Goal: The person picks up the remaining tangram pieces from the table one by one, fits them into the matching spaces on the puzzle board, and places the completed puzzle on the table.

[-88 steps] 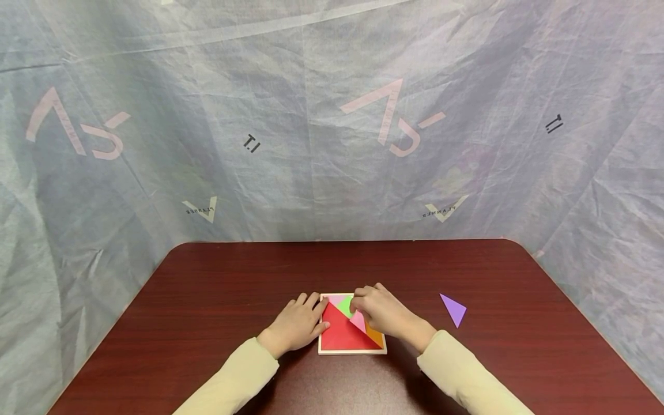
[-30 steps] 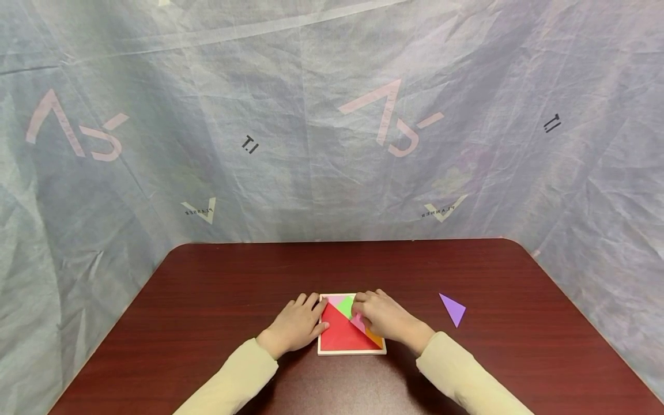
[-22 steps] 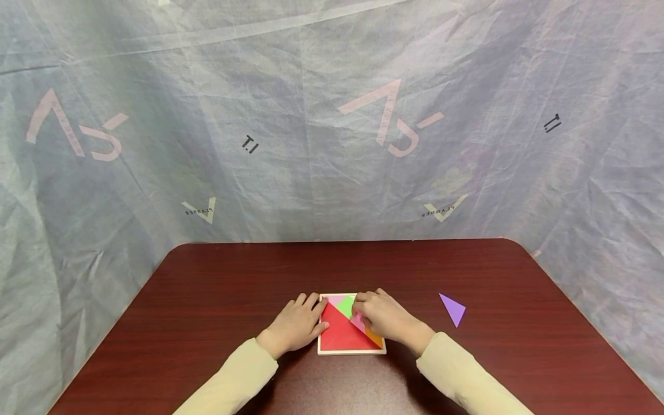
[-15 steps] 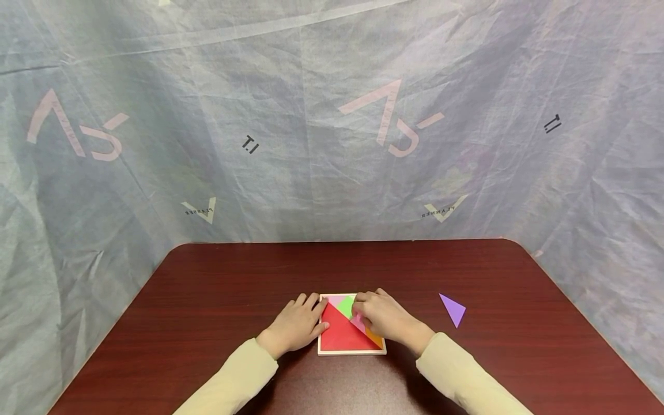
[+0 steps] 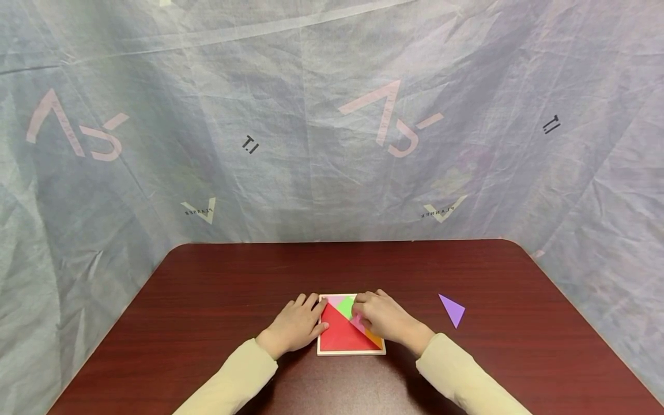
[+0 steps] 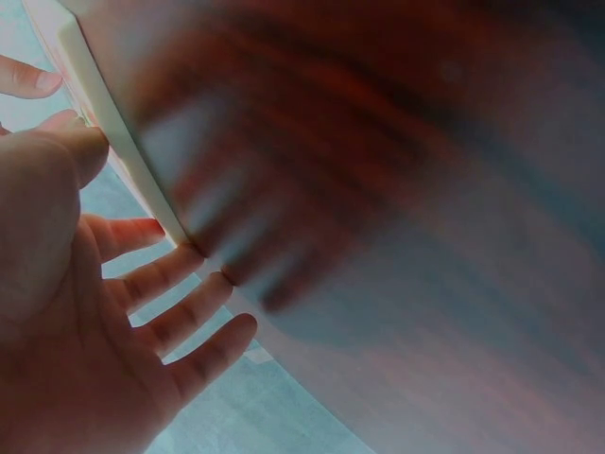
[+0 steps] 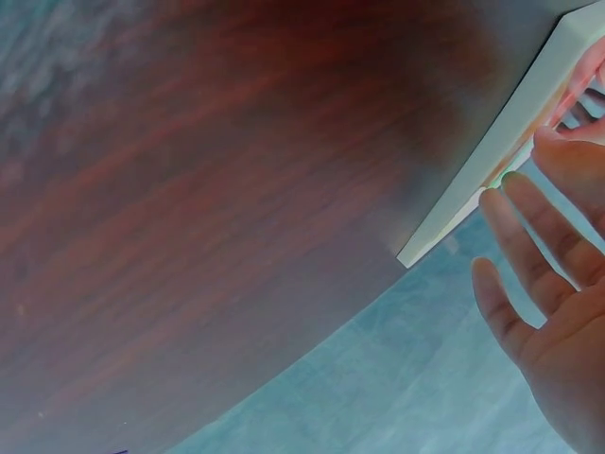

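In the head view, a square tangram tray (image 5: 351,353) with a pale rim lies on the table. A large red piece (image 5: 339,335) fills its near left half. Beyond it show a green piece (image 5: 344,308), an orange piece (image 5: 374,339) and a small pink piece (image 5: 334,300) at the far left. My left hand (image 5: 294,324) rests against the tray's left rim, fingers extended. My right hand (image 5: 386,316) bends over the right side, its thumb and fingers pinching another pink piece (image 5: 357,324), largely covered. Both wrist views show fingers along the rim (image 6: 123,142).
A purple triangle (image 5: 453,311) lies on the dark red wooden table (image 5: 233,276), right of the tray. Behind the table and along its sides hangs a grey printed cloth (image 5: 311,144).
Since the oldest frame my right hand has come slightly lower and nearer, and the pink piece under it now lies flatter. My left hand keeps its place.
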A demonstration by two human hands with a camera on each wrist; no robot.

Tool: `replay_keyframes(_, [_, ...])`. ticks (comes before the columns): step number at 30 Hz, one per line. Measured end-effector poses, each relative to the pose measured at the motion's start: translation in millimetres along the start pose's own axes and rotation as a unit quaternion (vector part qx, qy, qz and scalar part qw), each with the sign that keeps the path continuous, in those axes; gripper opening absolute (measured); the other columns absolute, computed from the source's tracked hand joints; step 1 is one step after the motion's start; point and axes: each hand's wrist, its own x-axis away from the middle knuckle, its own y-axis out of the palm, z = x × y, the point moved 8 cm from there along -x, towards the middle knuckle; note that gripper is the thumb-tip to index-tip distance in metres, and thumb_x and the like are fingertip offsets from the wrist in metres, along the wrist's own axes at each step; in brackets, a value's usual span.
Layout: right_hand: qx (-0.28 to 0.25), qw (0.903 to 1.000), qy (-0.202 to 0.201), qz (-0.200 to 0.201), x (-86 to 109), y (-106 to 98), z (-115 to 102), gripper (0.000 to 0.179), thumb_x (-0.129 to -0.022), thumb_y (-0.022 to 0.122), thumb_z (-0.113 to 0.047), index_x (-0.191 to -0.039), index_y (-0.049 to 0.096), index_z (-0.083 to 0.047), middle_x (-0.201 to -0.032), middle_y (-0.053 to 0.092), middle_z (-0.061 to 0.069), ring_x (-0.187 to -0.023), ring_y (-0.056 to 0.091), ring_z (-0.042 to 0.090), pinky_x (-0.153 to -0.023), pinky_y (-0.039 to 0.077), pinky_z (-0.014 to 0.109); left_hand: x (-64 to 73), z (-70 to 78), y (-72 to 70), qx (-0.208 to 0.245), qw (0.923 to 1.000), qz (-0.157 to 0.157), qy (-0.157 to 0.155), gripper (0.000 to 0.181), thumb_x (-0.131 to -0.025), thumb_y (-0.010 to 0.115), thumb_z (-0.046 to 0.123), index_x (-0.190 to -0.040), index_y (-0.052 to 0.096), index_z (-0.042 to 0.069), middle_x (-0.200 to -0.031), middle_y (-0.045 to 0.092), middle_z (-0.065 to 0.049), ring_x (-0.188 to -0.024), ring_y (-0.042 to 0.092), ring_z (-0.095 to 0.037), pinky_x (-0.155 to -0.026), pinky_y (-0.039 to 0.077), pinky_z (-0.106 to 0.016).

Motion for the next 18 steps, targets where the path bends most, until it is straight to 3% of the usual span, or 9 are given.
replay_keyframes(6, [0.011, 0.9998, -0.003, 0.015, 1.9, -4, 2, 0.015, -0.072, 0.07, -0.007, -0.079, 0.065, -0.019, -0.087, 0.061, -0.007, -0.083, 0.056, 0.012, -0.07, 0.041, 0.031, 0.6, 1.1, -2.8, 0.0, 0.9998, 0.017, 0.007, 0.053, -0.09, 0.049, 0.044, -0.13, 0.048, 0.009, -0.125, 0.048, -0.011, -0.108, 0.048, -0.028, -0.087, 0.045, -0.042])
replay_keyframes(13, [0.011, 0.9997, 0.008, 0.019, 5.8, -7, 10, 0.013, -0.074, 0.07, -0.009, -0.082, 0.065, -0.018, -0.085, 0.06, -0.006, -0.082, 0.055, 0.013, -0.071, 0.044, 0.036, 1.0, 2.0, -4.5, -0.002, 0.9997, 0.021, 0.01, 0.052, -0.091, 0.049, 0.043, -0.13, 0.049, 0.009, -0.125, 0.048, -0.01, -0.107, 0.048, -0.028, -0.086, 0.045, -0.041])
replay_keyframes(18, [0.004, 0.9993, 0.023, 0.029, 10.0, -12, 17, 0.013, -0.074, 0.071, -0.011, -0.083, 0.066, -0.017, -0.087, 0.061, -0.006, -0.082, 0.056, 0.012, -0.069, 0.041, 0.032, 0.7, 1.8, -3.0, -0.007, 0.9998, 0.016, 0.009, 0.052, -0.091, 0.048, 0.043, -0.131, 0.048, 0.01, -0.125, 0.047, -0.01, -0.108, 0.048, -0.027, -0.086, 0.044, -0.041])
